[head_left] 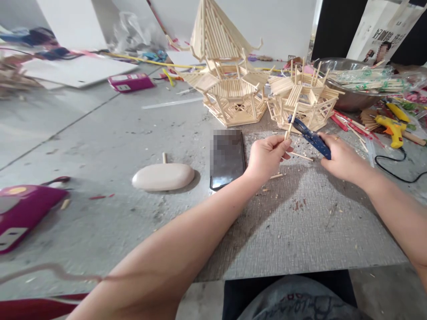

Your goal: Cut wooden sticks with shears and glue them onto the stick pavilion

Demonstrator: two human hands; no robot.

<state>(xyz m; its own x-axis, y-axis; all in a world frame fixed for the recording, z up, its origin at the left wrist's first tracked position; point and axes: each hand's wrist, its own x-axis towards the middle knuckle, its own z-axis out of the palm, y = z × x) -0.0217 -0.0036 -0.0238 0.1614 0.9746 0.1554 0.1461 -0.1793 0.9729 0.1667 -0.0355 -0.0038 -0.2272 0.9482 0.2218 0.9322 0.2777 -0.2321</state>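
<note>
Pinched in the fingers of my left hand (267, 154) is a thin wooden stick (293, 119), its upper end pointing up. My right hand (345, 156) is wrapped round the handles of blue pliers (312, 138). The jaws of the pliers are at the stick's upper part; whether they bite into it I cannot tell. Below my hands, a loose stick (303, 157) lies on the grey table (300, 240) among small wood chips. Just beyond the pliers stands a low stick-built model (305, 95) with uprights poking from its top.
A taller stick pavilion (233, 89) with a pointed roof stands at the back. Left of my hands lie a phone (230, 155) and a pale oval case (163, 177). At right are a metal bowl (350, 100) with bagged sticks and a yellow glue gun (392, 129) with a black cord.
</note>
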